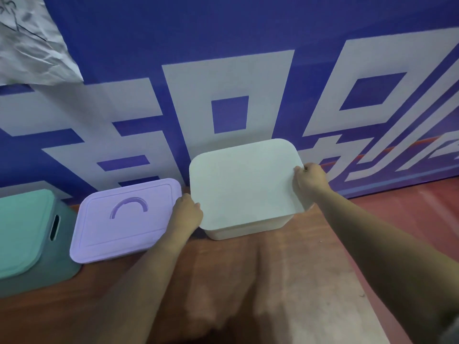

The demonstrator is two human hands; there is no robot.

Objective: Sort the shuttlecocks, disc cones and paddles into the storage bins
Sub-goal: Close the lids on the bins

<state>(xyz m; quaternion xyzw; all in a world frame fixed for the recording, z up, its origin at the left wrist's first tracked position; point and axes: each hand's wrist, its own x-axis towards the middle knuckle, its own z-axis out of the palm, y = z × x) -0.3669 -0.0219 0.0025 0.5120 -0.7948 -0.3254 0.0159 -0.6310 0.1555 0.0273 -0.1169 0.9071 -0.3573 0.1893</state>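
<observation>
At the lower left of the frame the teal bin stood lidded on the reddish floor, and just right of it the purple bin sat closed under a lid with an arched handle, both against the blue-and-white banner. My left hand gripped the left edge of the white lid, fingers curled round it, close beside the purple bin's right corner. The lid lay slightly askew over the white bin, right of centre, and my right hand pinched its right edge near the far corner.
</observation>
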